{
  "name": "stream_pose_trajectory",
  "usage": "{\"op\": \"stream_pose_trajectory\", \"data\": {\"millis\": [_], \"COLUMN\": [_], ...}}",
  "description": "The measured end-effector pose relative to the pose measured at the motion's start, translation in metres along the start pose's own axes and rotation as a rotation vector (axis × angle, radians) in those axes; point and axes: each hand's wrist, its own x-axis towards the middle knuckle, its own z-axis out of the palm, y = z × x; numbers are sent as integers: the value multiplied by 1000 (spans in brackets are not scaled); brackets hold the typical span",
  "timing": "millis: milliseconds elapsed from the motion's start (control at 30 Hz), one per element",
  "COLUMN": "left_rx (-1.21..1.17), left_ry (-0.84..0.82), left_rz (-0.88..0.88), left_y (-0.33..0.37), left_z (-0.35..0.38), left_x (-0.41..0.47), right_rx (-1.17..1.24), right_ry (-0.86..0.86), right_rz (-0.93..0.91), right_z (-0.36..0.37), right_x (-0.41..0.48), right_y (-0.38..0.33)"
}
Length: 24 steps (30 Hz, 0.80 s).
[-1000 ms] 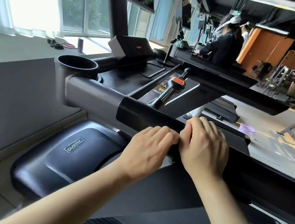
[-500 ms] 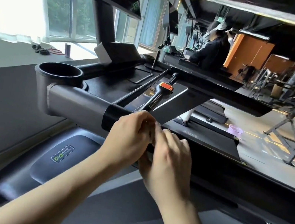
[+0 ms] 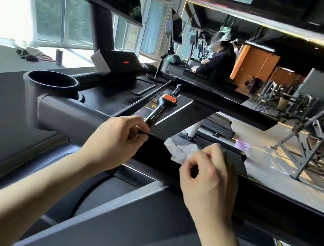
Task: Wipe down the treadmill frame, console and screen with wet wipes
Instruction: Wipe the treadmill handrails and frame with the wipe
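Hands have separated: right hand (image 3: 209, 180) pinches a crumpled white wipe (image 3: 181, 150); left hand (image 3: 112, 144) grips the matte black handrail (image 3: 152, 152); mirror (image 3: 289, 97) beyond.

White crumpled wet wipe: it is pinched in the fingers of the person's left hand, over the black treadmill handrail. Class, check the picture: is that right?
Not quite. The head view shows the crumpled white wet wipe pinched in the fingers of the right hand, not the left, over the black treadmill handrail. The left hand grips the handrail beside it.
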Motion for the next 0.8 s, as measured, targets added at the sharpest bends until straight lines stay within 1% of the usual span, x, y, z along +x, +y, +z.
{"op": "stream_pose_trajectory", "data": {"millis": [67,133,200,300,367,433,500,567,667,800], "left_rx": [7,12,64,132,134,156,225,290,339,331], "left_ry": [32,63,101,145,157,164,162,142,171,230], "left_rz": [-4,3,11,-1,-23,-27,25,62,47,-23], "left_y": [-11,-19,-24,-33,-39,-47,-53,-61,-80,-104], "left_z": [-5,-8,-12,-21,-24,-27,-31,-40,-60,-85], "left_x": [-7,-16,-24,-30,-33,-35,-38,-39,-36,-25], "right_rx": [-25,-7,57,186,242,263,253,237,210,209], "right_ry": [38,49,22,-14,-15,-35,-58,-41,0,-23], "right_rz": [64,71,85,127,84,1,-48,-33,16,13], "right_z": [-12,-14,-5,14,28,43,52,51,49,68], "right_x": [-4,-6,-6,-5,3,11,14,12,9,16], "right_y": [19,28,21,-9,-33,-55,-66,-62,-56,-92]}}
